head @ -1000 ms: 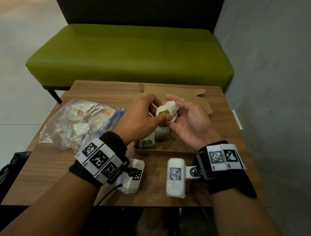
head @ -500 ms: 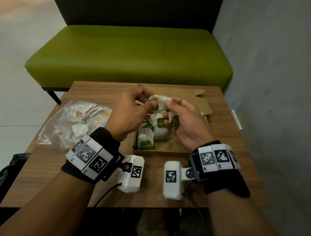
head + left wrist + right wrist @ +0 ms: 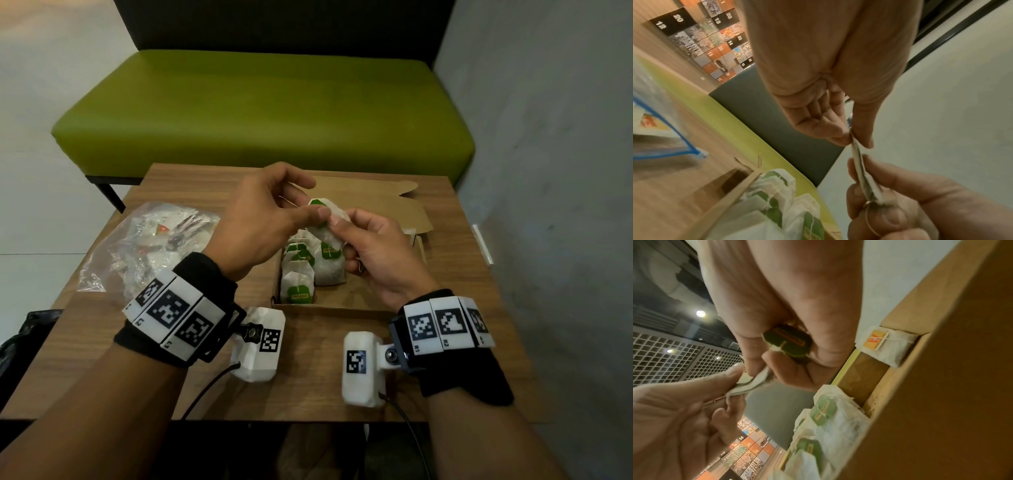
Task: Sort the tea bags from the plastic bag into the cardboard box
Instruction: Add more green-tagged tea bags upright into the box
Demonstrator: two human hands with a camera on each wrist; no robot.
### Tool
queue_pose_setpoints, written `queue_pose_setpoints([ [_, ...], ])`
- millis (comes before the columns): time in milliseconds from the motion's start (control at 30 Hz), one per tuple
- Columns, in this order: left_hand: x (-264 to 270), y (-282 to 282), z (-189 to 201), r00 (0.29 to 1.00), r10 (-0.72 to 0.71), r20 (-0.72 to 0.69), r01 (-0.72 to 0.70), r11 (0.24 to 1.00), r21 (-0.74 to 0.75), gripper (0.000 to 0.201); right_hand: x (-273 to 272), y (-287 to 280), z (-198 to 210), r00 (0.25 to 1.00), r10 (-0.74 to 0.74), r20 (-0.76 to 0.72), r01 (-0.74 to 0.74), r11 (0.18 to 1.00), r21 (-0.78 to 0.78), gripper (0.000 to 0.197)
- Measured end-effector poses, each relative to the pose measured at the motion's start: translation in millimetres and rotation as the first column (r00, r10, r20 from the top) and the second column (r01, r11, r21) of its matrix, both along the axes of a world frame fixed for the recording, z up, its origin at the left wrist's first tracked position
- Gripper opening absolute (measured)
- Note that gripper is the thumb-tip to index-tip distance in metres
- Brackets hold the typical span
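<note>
Tea bag (image 3: pixel 329 212): green-tagged, held above the box (image 3: pixel 346 308), pinched between left hand (image 3: pixel 263 219) and right hand (image 3: pixel 373 253). Step, judged: readying it for placement. Next: lower it beside the green-tagged row (image 3: pixel 308 267). Bag (image 3: pixel 150 243) lies left on the worktop (image 3: pixel 308 387), still holding others.

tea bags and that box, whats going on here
A person is sorting tea bags into a cardboard box on a wooden table. Both hands pinch one green-tagged tea bag above the box: the left hand at one end, the right hand at the other. Several green-tagged bags already stand in the box. The plastic bag, with more inside, lies to the left.
</note>
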State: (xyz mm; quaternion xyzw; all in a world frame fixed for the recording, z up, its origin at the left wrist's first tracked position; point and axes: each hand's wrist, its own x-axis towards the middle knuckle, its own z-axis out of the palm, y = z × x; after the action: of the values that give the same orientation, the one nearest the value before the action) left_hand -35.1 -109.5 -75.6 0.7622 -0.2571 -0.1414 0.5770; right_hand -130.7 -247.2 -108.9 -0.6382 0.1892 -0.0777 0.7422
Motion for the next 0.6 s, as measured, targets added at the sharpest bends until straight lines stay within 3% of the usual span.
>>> queue_pose_setpoints([
  [167, -0.7, 0.7, -1.4, 1.0, 0.009, 0.01, -0.009, 0.998, 0.066, 0.013, -2.0, -3.9, 1.7, 0.999, -0.025, 0.023, 0.023, 0.998, 0.065, 0.004],
  [433, -1.8, -0.8, -4.0, 0.986, -0.062, 0.158, 0.036, 0.986, 0.164, 0.005, -8.8, -8.3, -0.9, 1.0, -0.03, 0.005, 0.031, 0.977, -0.211, 0.008],
  [600, -3.6, -2.4, -3.9, 0.967, -0.047, 0.25, -0.007, 0.978, 0.209, 0.011, -12.4, -14.8, -3.0, 0.999, 0.006, -0.05, -0.022, 0.945, -0.325, 0.005],
])
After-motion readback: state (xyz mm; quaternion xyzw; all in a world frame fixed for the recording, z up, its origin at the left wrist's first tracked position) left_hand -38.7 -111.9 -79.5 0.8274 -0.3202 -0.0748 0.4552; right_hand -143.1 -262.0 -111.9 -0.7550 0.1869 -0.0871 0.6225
